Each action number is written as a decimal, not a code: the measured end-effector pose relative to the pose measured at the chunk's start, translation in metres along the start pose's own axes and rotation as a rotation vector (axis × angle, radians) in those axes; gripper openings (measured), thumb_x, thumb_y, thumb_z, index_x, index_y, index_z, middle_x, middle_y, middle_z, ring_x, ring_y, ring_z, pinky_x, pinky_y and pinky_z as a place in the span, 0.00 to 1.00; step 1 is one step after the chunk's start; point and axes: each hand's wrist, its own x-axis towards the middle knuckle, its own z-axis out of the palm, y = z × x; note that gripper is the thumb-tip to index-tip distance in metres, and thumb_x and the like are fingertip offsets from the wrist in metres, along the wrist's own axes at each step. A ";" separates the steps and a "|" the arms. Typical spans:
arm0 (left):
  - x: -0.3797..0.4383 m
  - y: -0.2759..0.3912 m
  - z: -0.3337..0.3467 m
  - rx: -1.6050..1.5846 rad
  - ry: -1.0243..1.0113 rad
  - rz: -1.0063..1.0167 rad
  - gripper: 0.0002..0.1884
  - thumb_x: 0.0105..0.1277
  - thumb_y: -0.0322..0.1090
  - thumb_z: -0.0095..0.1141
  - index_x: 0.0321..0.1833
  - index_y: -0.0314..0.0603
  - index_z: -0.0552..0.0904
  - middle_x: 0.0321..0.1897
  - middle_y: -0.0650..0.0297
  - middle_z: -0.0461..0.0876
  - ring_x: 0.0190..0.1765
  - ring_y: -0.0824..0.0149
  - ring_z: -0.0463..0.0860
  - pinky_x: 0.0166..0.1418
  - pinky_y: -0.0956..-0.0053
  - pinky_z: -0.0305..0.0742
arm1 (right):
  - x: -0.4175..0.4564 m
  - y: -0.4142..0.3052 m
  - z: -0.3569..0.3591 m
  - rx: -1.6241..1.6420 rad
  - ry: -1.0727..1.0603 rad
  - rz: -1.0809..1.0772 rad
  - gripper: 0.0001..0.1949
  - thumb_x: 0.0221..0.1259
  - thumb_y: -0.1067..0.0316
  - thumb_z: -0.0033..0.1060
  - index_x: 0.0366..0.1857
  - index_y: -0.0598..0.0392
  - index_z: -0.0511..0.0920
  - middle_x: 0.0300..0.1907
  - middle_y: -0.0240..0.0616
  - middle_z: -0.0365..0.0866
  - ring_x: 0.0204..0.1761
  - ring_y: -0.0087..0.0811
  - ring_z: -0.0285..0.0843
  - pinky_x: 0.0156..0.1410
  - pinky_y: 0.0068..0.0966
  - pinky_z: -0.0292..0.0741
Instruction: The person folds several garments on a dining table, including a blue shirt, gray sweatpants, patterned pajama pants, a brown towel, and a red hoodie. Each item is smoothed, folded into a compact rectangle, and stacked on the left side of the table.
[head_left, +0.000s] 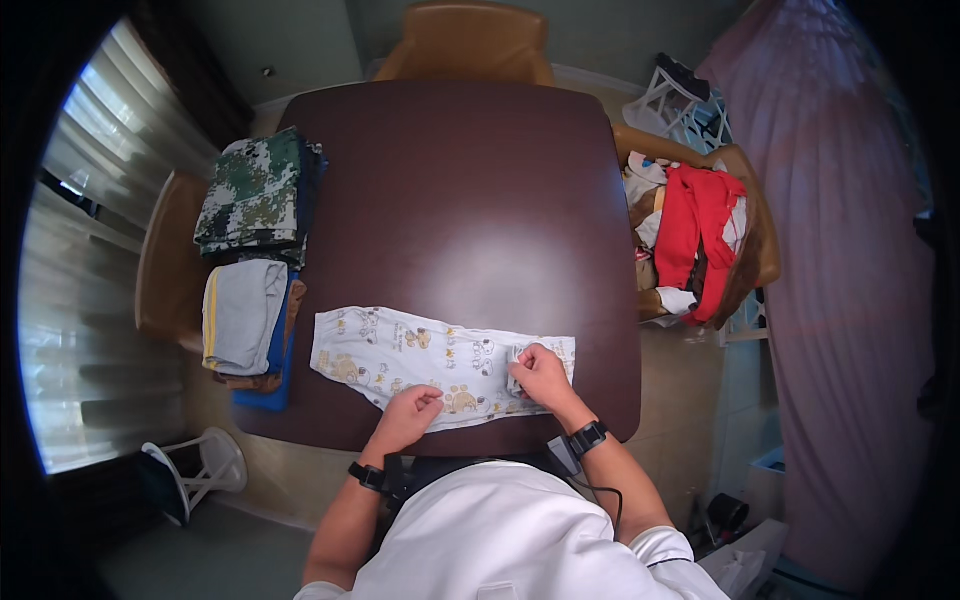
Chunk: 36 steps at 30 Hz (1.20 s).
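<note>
White child's trousers (420, 352) with a cartoon-dog, crown and paw print lie lengthwise along the near edge of the dark table, legs folded together. My right hand (541, 375) pinches a small bunched fold of pale cloth (514, 382) on top of the trousers, near their right end. Over the lower edge of the same garment is my left hand (411, 415), its fingers curled; whether it grips any fabric cannot be made out. A black strap circles each wrist.
On the left are stacked folded camouflage clothes (251, 195) and grey trousers with yellow stripes (244, 319), above a blue item (262, 397). A leather chair (765, 247) at right holds heaped clothes, a red garment (694, 225) uppermost. Another chair (472, 37) stands beyond the table (450, 187).
</note>
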 end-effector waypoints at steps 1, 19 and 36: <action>-0.001 -0.002 -0.008 -0.003 0.033 0.024 0.13 0.77 0.34 0.68 0.58 0.33 0.89 0.37 0.67 0.89 0.37 0.76 0.82 0.46 0.77 0.81 | 0.004 0.003 0.008 -0.029 0.009 -0.008 0.11 0.68 0.64 0.74 0.37 0.58 0.79 0.27 0.30 0.80 0.25 0.22 0.79 0.30 0.27 0.81; 0.015 -0.055 -0.129 0.524 0.855 -0.006 0.29 0.67 0.38 0.71 0.67 0.30 0.78 0.61 0.42 0.78 0.67 0.38 0.77 0.76 0.49 0.71 | 0.010 -0.033 0.085 -0.119 -0.017 -0.002 0.10 0.63 0.64 0.70 0.33 0.60 0.82 0.25 0.43 0.88 0.28 0.38 0.89 0.39 0.36 0.84; 0.059 -0.066 -0.188 0.436 0.516 -0.180 0.24 0.61 0.42 0.76 0.50 0.27 0.87 0.48 0.43 0.93 0.52 0.45 0.92 0.57 0.56 0.84 | 0.026 -0.036 0.134 -0.054 -0.003 -0.079 0.10 0.64 0.66 0.68 0.32 0.61 0.81 0.23 0.49 0.88 0.27 0.43 0.91 0.40 0.38 0.86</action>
